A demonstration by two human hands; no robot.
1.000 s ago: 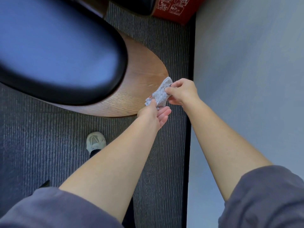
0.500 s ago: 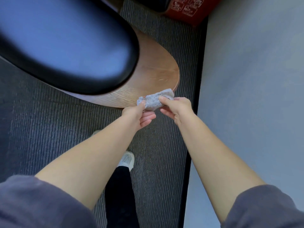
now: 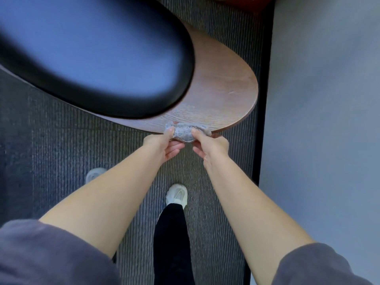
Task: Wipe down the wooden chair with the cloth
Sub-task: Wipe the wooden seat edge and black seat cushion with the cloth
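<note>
The wooden chair (image 3: 224, 83) shows a rounded brown wooden shell with a black padded cushion (image 3: 92, 56) on top. A small grey cloth (image 3: 184, 131) lies bunched on the near wooden rim. My left hand (image 3: 164, 144) pinches the cloth's left end between thumb and fingers. My right hand (image 3: 209, 146) pinches its right end the same way. Both thumbs sit on top of the cloth, and the fingers curl under the rim's edge.
Grey ribbed carpet (image 3: 61, 161) covers the floor. A grey wall (image 3: 324, 120) with a black skirting strip (image 3: 262, 120) runs close along the right. My white shoes (image 3: 177, 195) stand below the chair. A red box (image 3: 255, 3) sits at the top.
Both hands have slid the cloth along the wooden rim from its right tip toward the near middle edge. The cloth now stretches flatter between the two hands.
</note>
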